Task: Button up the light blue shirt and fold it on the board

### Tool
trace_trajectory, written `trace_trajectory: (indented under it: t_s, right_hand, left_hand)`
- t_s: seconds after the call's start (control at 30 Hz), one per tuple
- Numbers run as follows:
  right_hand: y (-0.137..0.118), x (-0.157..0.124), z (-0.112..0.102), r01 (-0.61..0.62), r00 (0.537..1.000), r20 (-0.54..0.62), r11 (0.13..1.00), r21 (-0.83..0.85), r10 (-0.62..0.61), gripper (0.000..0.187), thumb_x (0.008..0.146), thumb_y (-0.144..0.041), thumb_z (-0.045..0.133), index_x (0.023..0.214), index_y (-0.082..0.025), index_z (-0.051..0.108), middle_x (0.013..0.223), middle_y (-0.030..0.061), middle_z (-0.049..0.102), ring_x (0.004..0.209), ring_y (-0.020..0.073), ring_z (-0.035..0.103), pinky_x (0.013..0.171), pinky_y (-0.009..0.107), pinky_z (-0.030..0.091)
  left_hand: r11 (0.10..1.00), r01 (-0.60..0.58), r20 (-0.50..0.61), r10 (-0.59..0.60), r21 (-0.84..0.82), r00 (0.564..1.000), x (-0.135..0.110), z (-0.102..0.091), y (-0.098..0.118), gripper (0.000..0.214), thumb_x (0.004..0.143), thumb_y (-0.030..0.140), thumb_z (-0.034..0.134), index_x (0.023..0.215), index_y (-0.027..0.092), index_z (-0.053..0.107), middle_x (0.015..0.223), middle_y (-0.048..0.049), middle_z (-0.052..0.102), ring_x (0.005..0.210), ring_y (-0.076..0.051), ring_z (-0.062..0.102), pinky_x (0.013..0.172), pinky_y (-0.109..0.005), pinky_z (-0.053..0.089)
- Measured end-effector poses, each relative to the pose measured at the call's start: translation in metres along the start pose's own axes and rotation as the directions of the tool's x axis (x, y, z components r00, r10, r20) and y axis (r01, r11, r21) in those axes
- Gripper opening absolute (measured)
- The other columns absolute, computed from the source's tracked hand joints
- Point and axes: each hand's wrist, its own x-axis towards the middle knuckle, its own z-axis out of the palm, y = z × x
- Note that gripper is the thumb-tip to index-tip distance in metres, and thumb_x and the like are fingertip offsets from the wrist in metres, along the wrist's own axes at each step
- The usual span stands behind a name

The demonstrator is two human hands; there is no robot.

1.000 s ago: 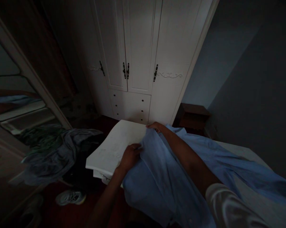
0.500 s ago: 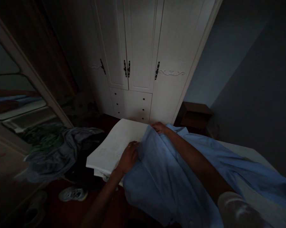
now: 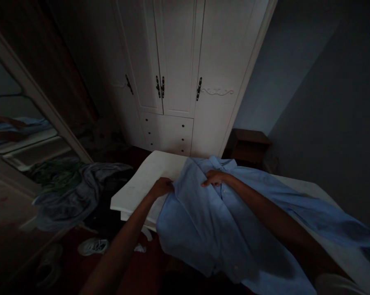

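Note:
A light blue button shirt (image 3: 209,229) lies spread over a white bed (image 3: 142,184), its collar toward the wardrobe. My left hand (image 3: 162,187) rests at the shirt's left edge with fingers curled on the fabric. My right hand (image 3: 214,178) presses on the shirt front just below the collar, fingers bent onto the cloth near the button line. The room is dim and fine finger detail is hard to see.
A white wardrobe (image 3: 179,82) with drawers stands ahead. A brown nightstand (image 3: 249,145) sits to its right. A heap of grey and green clothes (image 3: 68,188) lies at the left by a mirror (image 3: 15,135). Shoes (image 3: 91,246) lie on the dark red floor.
My right hand moved from the shirt's far edge back onto the shirt front below the collar. My left hand shifted up along the left edge. The shirt now lies flatter with the collar showing.

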Motion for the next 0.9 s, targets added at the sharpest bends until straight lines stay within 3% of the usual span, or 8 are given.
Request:
trace_trajectory:
  t_s: [0.1, 0.17, 0.27, 0.37, 0.6, 0.77, 0.83, 0.9]
  right_hand:
    - [0.009, -0.020, 0.005, 0.057, 0.995, 0.074, 0.976, 0.209, -0.074, 0.039, 0.065, -0.042, 0.084, 0.085, -0.016, 0.064, 0.075, 0.0025, 0.069, 0.061, 0.0126, 0.064, 0.051, 0.020, 0.052]
    - [0.016, -0.031, 0.007, 0.074, 0.991, 0.077, 0.912, 0.403, -0.114, 0.040, 0.069, -0.042, 0.081, 0.094, -0.017, 0.063, 0.085, 0.0041, 0.071, 0.069, 0.0151, 0.067, 0.057, 0.024, 0.056]
    - [0.029, -0.042, 0.013, 0.100, 0.994, -0.024, 0.823, 0.560, -0.105, 0.031, 0.075, -0.040, 0.075, 0.092, -0.018, 0.061, 0.084, 0.0051, 0.071, 0.071, 0.0163, 0.068, 0.062, 0.027, 0.057]
    - [0.041, -0.045, 0.023, 0.169, 0.982, -0.165, 0.786, 0.594, -0.087, 0.019, 0.082, -0.035, 0.067, 0.087, -0.018, 0.058, 0.081, 0.0047, 0.069, 0.069, 0.0150, 0.067, 0.062, 0.024, 0.056]
    - [0.044, -0.041, 0.042, 0.196, 0.962, -0.263, 0.868, 0.457, -0.079, 0.021, 0.077, -0.025, 0.070, 0.092, -0.020, 0.057, 0.083, 0.0014, 0.068, 0.070, 0.0147, 0.067, 0.057, 0.021, 0.052]
    - [0.036, -0.040, 0.036, 0.136, 0.949, -0.308, 0.972, 0.191, -0.072, 0.034, 0.068, -0.009, 0.066, 0.100, -0.017, 0.060, 0.074, -0.0006, 0.065, 0.060, 0.0167, 0.064, 0.051, 0.023, 0.048]
    - [0.029, -0.034, 0.029, 0.124, 0.937, -0.335, 0.991, 0.059, -0.097, 0.034, 0.068, -0.007, 0.064, 0.100, -0.016, 0.062, 0.077, 0.0020, 0.067, 0.064, 0.0189, 0.065, 0.057, 0.026, 0.050]
    - [0.016, -0.024, 0.020, 0.140, 0.910, -0.383, 0.988, -0.068, -0.155, 0.035, 0.072, -0.007, 0.061, 0.106, -0.015, 0.062, 0.091, 0.0067, 0.069, 0.082, 0.0222, 0.067, 0.071, 0.028, 0.051]
  left_hand:
    - [0.996, 0.061, -0.076, -0.057, 0.062, 0.995, -0.001, 0.006, 0.005, 0.013, 0.071, 0.021, 0.064, 0.080, 0.016, 0.071, 0.084, -0.0050, 0.072, 0.084, -0.021, 0.066, 0.069, -0.026, 0.045]
    - [0.991, 0.108, -0.139, -0.096, 0.080, 0.986, -0.002, 0.009, 0.008, 0.016, 0.076, 0.024, 0.058, 0.084, 0.015, 0.069, 0.090, -0.0077, 0.072, 0.087, -0.022, 0.065, 0.070, -0.027, 0.044]
    - [0.986, 0.152, -0.195, -0.135, 0.073, 0.971, -0.004, 0.011, 0.011, 0.022, 0.082, 0.030, 0.053, 0.092, 0.016, 0.066, 0.094, -0.0086, 0.072, 0.086, -0.021, 0.065, 0.069, -0.027, 0.045]
    - [0.985, 0.163, -0.214, -0.147, 0.059, 0.966, -0.006, 0.012, 0.014, 0.024, 0.086, 0.030, 0.047, 0.095, 0.017, 0.065, 0.093, -0.0069, 0.072, 0.085, -0.018, 0.067, 0.068, -0.025, 0.046]
    - [0.962, 0.254, -0.274, -0.219, 0.100, 0.936, -0.009, 0.008, 0.018, 0.023, 0.081, 0.027, 0.052, 0.090, 0.015, 0.069, 0.099, -0.0151, 0.073, 0.095, -0.026, 0.068, 0.072, -0.029, 0.048]
    - [0.955, 0.280, -0.330, -0.233, 0.102, 0.915, -0.013, 0.014, 0.023, 0.035, 0.083, 0.024, 0.051, 0.112, 0.020, 0.069, 0.107, -0.0141, 0.072, 0.098, -0.027, 0.068, 0.076, -0.032, 0.051]
    - [0.961, 0.252, -0.360, -0.196, 0.116, 0.912, -0.016, 0.019, 0.026, 0.039, 0.084, 0.023, 0.048, 0.118, 0.020, 0.067, 0.116, -0.0156, 0.069, 0.101, -0.028, 0.067, 0.081, -0.036, 0.051]
    - [0.972, 0.186, -0.376, -0.121, 0.142, 0.919, -0.019, 0.023, 0.028, 0.041, 0.085, 0.019, 0.045, 0.120, 0.019, 0.067, 0.122, -0.0155, 0.065, 0.107, -0.027, 0.065, 0.088, -0.036, 0.050]
